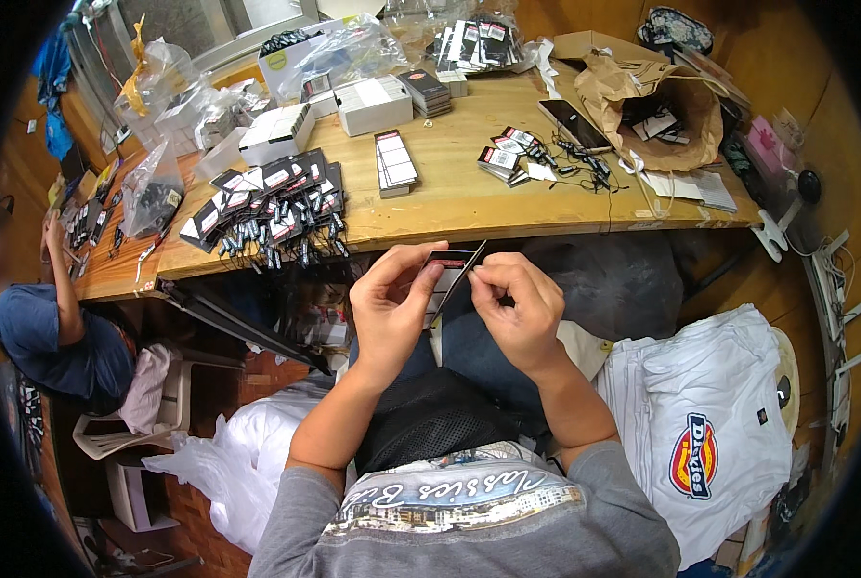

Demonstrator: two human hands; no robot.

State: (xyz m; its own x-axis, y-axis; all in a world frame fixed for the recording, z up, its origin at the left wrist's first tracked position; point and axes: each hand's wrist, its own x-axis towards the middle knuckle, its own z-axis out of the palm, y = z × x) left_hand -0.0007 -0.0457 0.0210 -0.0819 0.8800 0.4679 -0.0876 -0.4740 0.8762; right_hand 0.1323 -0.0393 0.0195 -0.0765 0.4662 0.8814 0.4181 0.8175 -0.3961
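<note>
Above lap, just short of table (450,197) edge, left hand (392,299) pinching black-and-white tag (447,258) between thumb and fingers. Right hand (519,303) pinching dark card (471,268) seen nearly edge-on, card and tag meeting between hands; cannot tell whether both are forming one folded piece. Beyond, corded tag pile (276,207) lying left, small tag stack (395,164) sitting mid-table, phone (575,125) resting beside paper bag (702,130). White shirts (691,385) lying at right.

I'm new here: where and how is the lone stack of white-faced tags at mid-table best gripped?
Probably by both long sides, coming from the near table edge: the tag stack is narrow, lies lengthwise toward that edge, sides exposed.
</note>
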